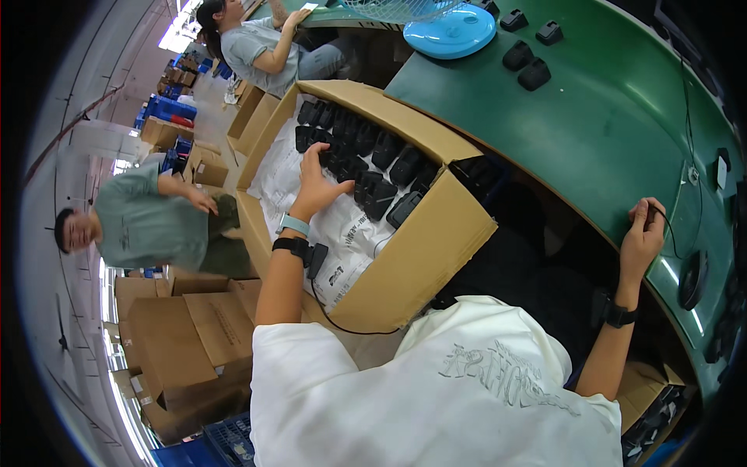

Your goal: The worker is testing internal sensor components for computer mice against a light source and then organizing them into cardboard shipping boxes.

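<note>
Inside the cardboard box (424, 249), black devices (380, 201) are packed in rows; over them the left hand (315, 188) is held with thumb and fingers spread. Right of the box, at the green table (498, 101), the right hand (643, 231) is curled beside a black cable (671, 231); whether it is gripped cannot be told.

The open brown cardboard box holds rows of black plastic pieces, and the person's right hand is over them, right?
Not quite: the head view shows the left hand over the black plastic pieces in the open brown cardboard box; the right hand is by the edge of the green table.
</note>
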A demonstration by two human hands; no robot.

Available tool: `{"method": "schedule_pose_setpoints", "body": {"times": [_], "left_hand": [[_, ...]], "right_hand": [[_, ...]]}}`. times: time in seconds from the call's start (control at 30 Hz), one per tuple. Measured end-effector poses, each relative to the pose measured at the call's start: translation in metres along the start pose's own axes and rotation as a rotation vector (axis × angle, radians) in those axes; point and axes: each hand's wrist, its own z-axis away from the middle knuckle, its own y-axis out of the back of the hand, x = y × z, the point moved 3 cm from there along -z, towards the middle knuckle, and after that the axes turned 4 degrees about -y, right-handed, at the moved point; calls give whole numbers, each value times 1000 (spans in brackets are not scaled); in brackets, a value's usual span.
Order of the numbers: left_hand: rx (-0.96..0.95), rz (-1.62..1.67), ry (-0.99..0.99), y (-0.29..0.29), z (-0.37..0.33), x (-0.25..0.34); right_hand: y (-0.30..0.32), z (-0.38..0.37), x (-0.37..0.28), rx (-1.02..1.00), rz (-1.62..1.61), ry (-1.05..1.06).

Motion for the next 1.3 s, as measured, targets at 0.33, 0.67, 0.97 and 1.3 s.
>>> {"method": "schedule_pose_setpoints", "body": {"times": [0.33, 0.67, 0.97, 1.3], "left_hand": [[228, 71, 91, 31, -27, 15], [-18, -48, -581, -104, -213, 310], [221, 161, -366, -183, -265, 297], [-153, 16, -210, -174, -264, 290]], "right_hand": [[6, 2, -4, 8, -31, -32], [3, 5, -24, 19, -28, 1], [-1, 2, -23, 35, 57, 24], [-8, 4, -18, -43, 103, 34]]}}
